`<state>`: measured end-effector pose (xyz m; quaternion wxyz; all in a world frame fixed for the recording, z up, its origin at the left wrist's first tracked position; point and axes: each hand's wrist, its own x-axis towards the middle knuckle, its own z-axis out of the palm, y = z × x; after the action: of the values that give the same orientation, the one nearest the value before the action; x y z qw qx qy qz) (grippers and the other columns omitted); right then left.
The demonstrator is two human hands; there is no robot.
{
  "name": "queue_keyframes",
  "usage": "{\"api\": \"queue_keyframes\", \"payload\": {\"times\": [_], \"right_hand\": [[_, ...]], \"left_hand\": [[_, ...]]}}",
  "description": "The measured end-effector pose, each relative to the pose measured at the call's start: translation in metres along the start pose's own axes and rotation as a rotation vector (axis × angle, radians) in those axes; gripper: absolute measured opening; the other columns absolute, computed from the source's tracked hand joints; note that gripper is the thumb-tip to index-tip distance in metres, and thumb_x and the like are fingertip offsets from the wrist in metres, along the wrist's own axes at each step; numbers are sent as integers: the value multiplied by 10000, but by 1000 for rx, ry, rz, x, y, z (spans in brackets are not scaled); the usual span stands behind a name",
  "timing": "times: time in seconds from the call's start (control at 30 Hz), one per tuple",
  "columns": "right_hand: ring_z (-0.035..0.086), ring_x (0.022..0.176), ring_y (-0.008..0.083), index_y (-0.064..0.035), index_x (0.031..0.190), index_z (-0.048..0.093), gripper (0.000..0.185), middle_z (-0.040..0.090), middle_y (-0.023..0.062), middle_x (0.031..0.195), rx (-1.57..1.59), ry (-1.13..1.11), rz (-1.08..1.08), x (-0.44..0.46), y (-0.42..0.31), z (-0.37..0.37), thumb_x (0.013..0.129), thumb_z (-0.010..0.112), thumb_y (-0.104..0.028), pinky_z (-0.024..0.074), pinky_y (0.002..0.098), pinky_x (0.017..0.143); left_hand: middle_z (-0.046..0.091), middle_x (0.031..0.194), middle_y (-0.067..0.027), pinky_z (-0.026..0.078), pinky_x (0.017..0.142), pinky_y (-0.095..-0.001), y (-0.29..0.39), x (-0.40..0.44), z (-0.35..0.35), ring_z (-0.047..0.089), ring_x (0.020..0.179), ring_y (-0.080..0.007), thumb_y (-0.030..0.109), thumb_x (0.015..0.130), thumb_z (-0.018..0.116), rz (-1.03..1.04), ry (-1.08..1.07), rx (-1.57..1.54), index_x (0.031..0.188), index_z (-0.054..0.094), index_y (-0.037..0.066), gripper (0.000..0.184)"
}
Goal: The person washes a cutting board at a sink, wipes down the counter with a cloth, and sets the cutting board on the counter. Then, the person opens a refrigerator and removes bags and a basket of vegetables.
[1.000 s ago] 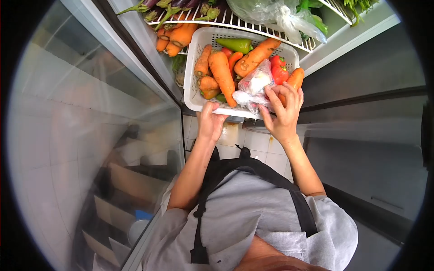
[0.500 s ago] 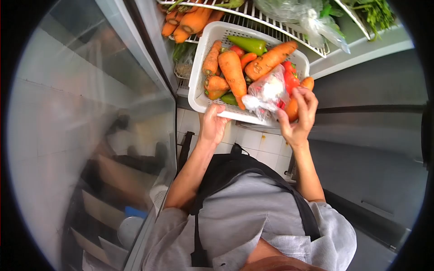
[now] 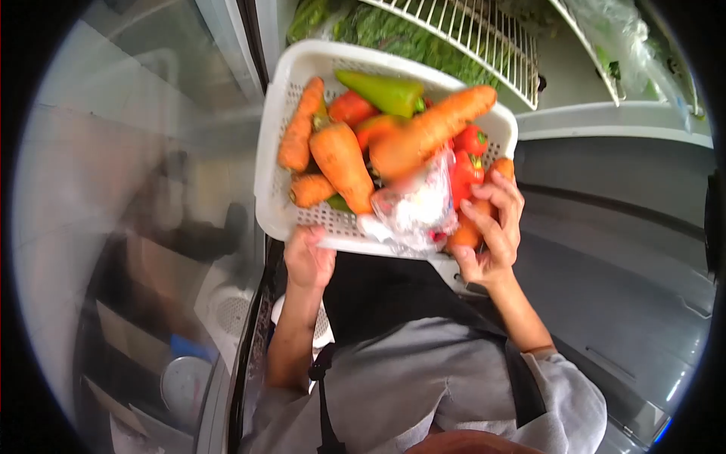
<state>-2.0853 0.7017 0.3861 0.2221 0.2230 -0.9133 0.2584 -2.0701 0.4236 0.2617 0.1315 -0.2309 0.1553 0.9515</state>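
A white perforated basket is held above my dark apron. My left hand grips its near rim at the left, thumb on top. At the near right corner, my right hand has its fingers curled over a carrot and the rim. Inside lie several carrots, among them a long one, a green pepper, red peppers and a knotted clear plastic bag with pale contents. The undersides of both hands are hidden.
White wire shelves with leafy greens stand beyond the basket. A plastic bag lies at the upper right. A glass door is on the left, grey metal panels on the right.
The basket has come away from the shelf toward my body and looks larger, with both hands on it. The view has shifted, and leafy greens now show behind the basket.
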Motion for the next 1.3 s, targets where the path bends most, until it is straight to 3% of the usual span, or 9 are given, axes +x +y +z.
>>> {"api": "queue_keyframes", "payload": {"times": [0.2,0.37,0.47,0.63,0.73,0.87,1.03,1.2,1.3], "right_hand": [[538,1237,450,-54,1069,732,453,635,197,1143,19,40,-10,-4,5,0,814,749,-428,316,641,1096],[299,1437,453,-225,1362,608,732,440,172,1523,-141,-197,43,18,-29,-11,743,780,-574,144,662,1149],[363,1403,421,-278,1317,618,603,472,153,1470,-321,-399,49,39,-46,6,741,794,-274,220,753,1059],[586,1164,382,-56,1137,608,409,571,166,1268,298,-109,214,39,-13,-12,735,625,18,429,452,1062],[600,1149,225,-9,1185,595,289,628,189,1226,841,186,399,26,23,-15,950,534,-166,490,397,996],[418,1423,331,-52,1442,462,545,445,154,1517,1532,321,411,27,47,-29,992,607,-323,304,464,1219],[397,1417,425,-81,1478,435,647,439,219,1511,1439,479,644,7,71,-43,949,667,-372,164,577,1251],[376,1431,424,-70,1497,409,695,419,220,1530,1471,479,639,-9,76,-51,942,669,-397,153,585,1250],[356,1442,429,-69,1508,393,714,399,218,1543,1492,508,603,-27,83,-49,944,668,-409,166,587,1247]], "left_hand": [[584,1290,-136,464,1064,-462,-4,-3,19,574,1218,-293,69,786,536,92,-91,61,1383,466,-17,607],[548,1367,-181,460,1073,-474,-15,-8,12,545,1268,-336,123,776,553,116,-26,86,1404,429,-46,662],[551,1359,-172,470,1055,-469,-14,-2,15,553,1253,-329,124,782,554,102,-45,86,1407,430,-34,657],[595,1262,-122,510,941,-404,-6,-11,31,605,1138,-270,112,797,558,120,-37,145,1360,477,-16,583],[620,1196,-99,527,844,-357,-7,-6,15,631,1050,-231,110,801,561,89,-1,132,1331,499,-14,548],[629,1141,-102,538,749,-330,-7,-8,34,643,967,-212,116,799,563,103,88,155,1301,514,-14,521],[637,1129,-112,542,653,-315,-9,-1,15,657,891,-221,129,799,562,79,31,136,1304,506,-29,533],[531,1395,-199,459,1092,-513,-9,1,7,528,1296,-359,122,791,565,55,-45,86,1405,428,-62,656],[533,1389,-194,475,1062,-491,-12,0,12,538,1279,-351,130,792,568,65,-75,74,1401,433,-60,652]]}}
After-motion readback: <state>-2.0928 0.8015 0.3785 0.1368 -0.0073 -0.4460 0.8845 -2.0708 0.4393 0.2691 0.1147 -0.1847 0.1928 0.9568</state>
